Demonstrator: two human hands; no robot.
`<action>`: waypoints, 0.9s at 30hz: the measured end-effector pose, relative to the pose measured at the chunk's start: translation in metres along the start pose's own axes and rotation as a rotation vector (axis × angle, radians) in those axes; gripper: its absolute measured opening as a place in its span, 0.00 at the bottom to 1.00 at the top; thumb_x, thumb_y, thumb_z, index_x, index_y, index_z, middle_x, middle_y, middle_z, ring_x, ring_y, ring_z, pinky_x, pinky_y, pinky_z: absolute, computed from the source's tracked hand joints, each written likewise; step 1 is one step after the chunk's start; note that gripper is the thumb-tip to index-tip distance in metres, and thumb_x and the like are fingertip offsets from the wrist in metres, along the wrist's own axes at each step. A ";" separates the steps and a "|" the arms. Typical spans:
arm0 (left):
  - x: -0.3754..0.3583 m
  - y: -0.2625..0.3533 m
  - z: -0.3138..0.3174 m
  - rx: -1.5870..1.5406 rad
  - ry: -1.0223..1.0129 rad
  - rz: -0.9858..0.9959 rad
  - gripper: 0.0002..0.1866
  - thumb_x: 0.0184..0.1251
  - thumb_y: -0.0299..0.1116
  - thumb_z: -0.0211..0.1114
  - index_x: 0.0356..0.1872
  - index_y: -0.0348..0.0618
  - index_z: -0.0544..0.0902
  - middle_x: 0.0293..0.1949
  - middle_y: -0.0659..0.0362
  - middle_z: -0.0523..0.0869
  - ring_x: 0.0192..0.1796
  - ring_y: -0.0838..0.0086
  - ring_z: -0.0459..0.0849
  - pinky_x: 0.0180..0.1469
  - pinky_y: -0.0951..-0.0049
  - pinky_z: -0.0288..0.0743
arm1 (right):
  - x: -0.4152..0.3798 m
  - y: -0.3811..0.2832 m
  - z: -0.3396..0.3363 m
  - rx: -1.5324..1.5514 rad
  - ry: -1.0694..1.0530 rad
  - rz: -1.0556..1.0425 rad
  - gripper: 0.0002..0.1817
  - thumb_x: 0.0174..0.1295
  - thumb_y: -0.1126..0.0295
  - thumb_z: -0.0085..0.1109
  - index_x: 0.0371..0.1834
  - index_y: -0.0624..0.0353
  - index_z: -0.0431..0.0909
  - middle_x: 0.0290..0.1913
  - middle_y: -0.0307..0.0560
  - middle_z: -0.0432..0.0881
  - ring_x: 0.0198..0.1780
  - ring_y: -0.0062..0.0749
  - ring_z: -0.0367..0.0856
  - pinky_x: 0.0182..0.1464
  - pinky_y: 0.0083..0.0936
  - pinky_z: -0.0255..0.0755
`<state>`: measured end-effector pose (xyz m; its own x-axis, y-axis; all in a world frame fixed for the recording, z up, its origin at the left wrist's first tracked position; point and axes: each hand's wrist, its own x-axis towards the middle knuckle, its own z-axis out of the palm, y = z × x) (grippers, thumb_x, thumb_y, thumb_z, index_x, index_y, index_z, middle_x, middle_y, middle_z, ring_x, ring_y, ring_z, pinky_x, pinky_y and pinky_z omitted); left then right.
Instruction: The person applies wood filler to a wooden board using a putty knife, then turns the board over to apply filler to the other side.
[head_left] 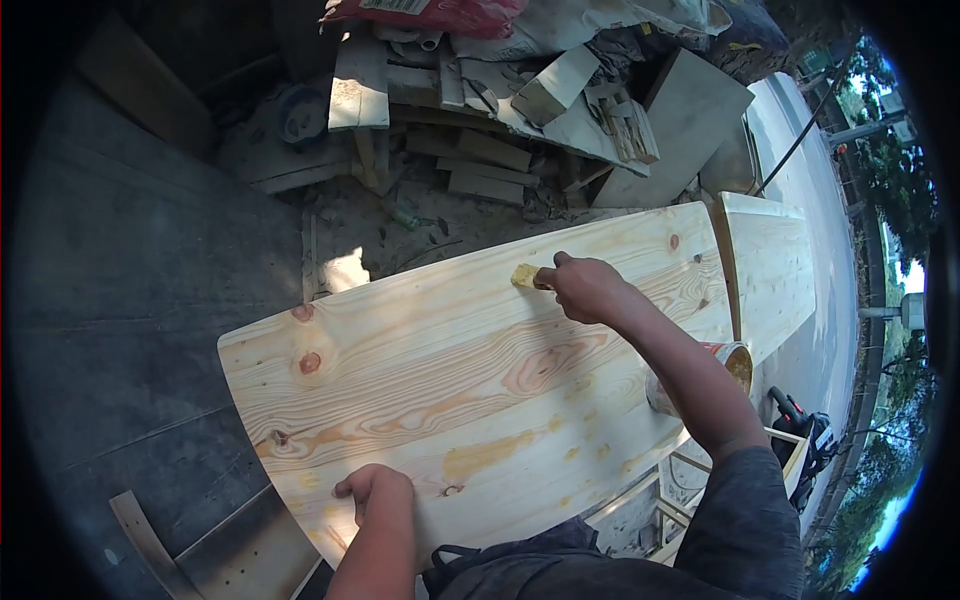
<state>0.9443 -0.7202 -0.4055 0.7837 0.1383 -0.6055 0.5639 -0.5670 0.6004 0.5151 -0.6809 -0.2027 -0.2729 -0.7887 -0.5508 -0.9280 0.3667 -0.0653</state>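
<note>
A wide board of pale, knotty wood [400, 370] lies across the view, with yellowish patches along its near part. My right hand [585, 288] is closed around a tool [525, 276] with a yellow end, which is over the board's far half; its handle is mostly hidden in my fingers. My left hand [375, 488] rests at the board's near left part, fingers bent, and what is under them, if anything, is hidden. Beside my right forearm, partly behind it, stands a bucket [738, 366] with yellowish stuff inside.
A second pale board [770, 260] stands to the right. Behind lie wood offcuts [490, 165], a block [557, 86] and sacks [430, 15]. At the right are a wooden frame [675, 508] and a black power tool [815, 440]. A dark sheet [150, 270] covers the left.
</note>
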 end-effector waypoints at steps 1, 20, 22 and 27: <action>0.000 0.000 0.002 -0.021 -0.006 -0.004 0.49 0.73 0.70 0.49 0.71 0.28 0.60 0.78 0.43 0.57 0.78 0.59 0.55 0.82 0.58 0.45 | 0.002 0.006 -0.005 -0.063 -0.024 0.032 0.16 0.58 0.77 0.60 0.50 0.55 0.87 0.49 0.59 0.84 0.47 0.51 0.88 0.48 0.43 0.83; 0.002 -0.002 0.004 -0.321 -0.053 -0.038 0.46 0.73 0.68 0.49 0.69 0.30 0.64 0.76 0.45 0.61 0.75 0.60 0.61 0.82 0.59 0.47 | -0.001 0.000 0.013 0.102 0.145 0.180 0.17 0.59 0.76 0.58 0.52 0.62 0.84 0.49 0.66 0.83 0.45 0.56 0.88 0.50 0.45 0.83; -0.002 -0.002 0.007 -0.355 -0.066 -0.047 0.45 0.73 0.68 0.49 0.69 0.30 0.65 0.76 0.45 0.62 0.75 0.60 0.61 0.82 0.59 0.47 | 0.001 0.005 0.027 0.094 0.090 0.147 0.16 0.59 0.76 0.58 0.50 0.63 0.84 0.49 0.65 0.83 0.46 0.55 0.88 0.50 0.45 0.83; -0.001 0.000 0.005 -0.429 -0.071 -0.059 0.45 0.74 0.68 0.49 0.68 0.30 0.66 0.75 0.45 0.63 0.74 0.60 0.63 0.82 0.59 0.47 | 0.002 0.014 0.010 0.033 0.118 0.102 0.16 0.58 0.76 0.60 0.49 0.61 0.85 0.50 0.62 0.85 0.45 0.54 0.89 0.49 0.44 0.84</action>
<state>0.9419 -0.7242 -0.4073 0.7356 0.0961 -0.6706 0.6759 -0.1694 0.7172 0.5035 -0.6726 -0.2131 -0.3951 -0.7983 -0.4546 -0.8857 0.4623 -0.0420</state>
